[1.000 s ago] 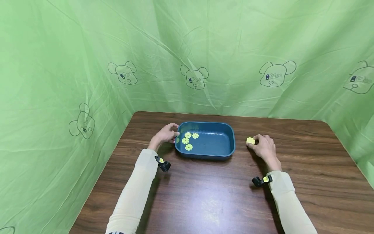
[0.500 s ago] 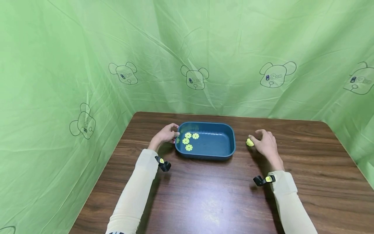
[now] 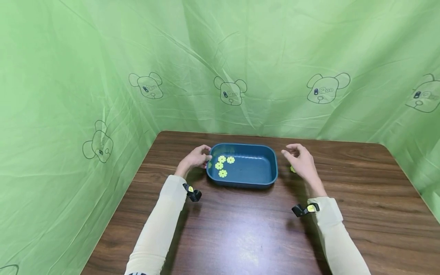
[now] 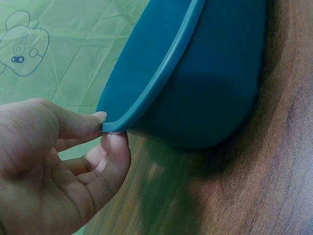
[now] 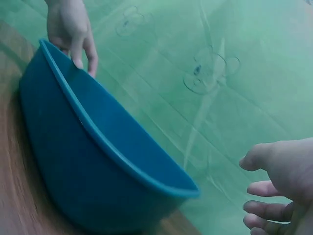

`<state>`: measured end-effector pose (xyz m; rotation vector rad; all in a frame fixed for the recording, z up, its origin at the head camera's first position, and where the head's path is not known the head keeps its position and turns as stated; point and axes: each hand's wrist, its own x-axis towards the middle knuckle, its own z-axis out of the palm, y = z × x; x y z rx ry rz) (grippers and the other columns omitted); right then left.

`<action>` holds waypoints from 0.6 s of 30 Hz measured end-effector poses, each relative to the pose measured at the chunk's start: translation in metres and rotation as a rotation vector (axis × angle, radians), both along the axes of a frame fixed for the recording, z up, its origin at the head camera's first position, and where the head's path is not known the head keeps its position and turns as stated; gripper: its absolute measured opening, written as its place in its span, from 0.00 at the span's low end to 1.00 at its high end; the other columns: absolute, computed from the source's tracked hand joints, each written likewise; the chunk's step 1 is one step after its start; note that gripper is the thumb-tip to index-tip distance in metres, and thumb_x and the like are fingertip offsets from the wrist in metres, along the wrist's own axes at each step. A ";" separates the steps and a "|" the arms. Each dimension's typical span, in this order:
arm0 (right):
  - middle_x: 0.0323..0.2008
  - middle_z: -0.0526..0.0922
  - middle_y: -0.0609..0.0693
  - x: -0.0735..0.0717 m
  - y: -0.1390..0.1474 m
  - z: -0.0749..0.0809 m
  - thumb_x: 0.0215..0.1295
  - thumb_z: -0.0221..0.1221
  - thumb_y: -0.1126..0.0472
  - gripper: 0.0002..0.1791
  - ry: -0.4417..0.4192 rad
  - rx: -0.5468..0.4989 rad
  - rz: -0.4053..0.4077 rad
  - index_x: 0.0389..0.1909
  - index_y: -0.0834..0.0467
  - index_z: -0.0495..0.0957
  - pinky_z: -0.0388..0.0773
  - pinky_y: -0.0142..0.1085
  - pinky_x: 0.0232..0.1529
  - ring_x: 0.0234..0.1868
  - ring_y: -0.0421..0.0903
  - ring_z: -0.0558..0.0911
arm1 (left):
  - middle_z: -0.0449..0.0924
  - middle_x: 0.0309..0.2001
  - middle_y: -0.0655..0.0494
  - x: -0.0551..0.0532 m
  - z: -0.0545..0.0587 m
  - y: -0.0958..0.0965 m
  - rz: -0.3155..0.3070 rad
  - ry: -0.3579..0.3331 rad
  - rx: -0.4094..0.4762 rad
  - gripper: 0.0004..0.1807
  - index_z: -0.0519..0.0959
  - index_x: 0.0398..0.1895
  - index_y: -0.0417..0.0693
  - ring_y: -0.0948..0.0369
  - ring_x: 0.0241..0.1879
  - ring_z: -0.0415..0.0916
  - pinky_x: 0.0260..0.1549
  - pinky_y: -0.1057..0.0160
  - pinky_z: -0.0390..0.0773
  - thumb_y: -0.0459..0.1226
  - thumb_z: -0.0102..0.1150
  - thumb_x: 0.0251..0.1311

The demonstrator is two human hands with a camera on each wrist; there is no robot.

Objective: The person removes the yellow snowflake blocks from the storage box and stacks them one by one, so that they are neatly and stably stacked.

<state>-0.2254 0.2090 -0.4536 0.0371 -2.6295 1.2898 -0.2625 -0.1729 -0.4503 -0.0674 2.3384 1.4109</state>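
Observation:
My left hand [image 3: 196,157] pinches the left rim of a blue rectangular basin [image 3: 240,184], thumb inside and fingers beneath the edge in the left wrist view. Several yellow flower-shaped discs [image 3: 222,173] lie on the left part of the basin's floor. To the right of the basin, my right hand [image 3: 301,160] hangs above the table with its thumb and fingers spread apart, holding nothing. A yellow piece [image 3: 292,169] shows on the table just below that hand, mostly hidden by it. In the right wrist view the fingers stand a little apart from the basin's near end [image 5: 98,171].
The dark wood table [image 3: 220,229] reaches back to a green cloth curtain [image 3: 268,46] printed with bear heads. A black camera mount is strapped to each sleeve [image 3: 326,214].
My right hand has let go of the yellow piece, leaving it on the table, and has moved up and left toward the basin. My left hand stays on the rim.

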 end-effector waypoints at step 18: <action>0.47 0.78 0.56 -0.010 -0.067 0.010 0.63 0.62 0.50 0.21 0.015 0.033 0.153 0.51 0.57 0.75 0.72 0.42 0.45 0.45 0.52 0.77 | 0.68 0.37 0.46 0.001 0.002 0.000 0.002 -0.007 0.002 0.20 0.65 0.63 0.47 0.57 0.30 0.73 0.45 0.49 0.81 0.34 0.50 0.69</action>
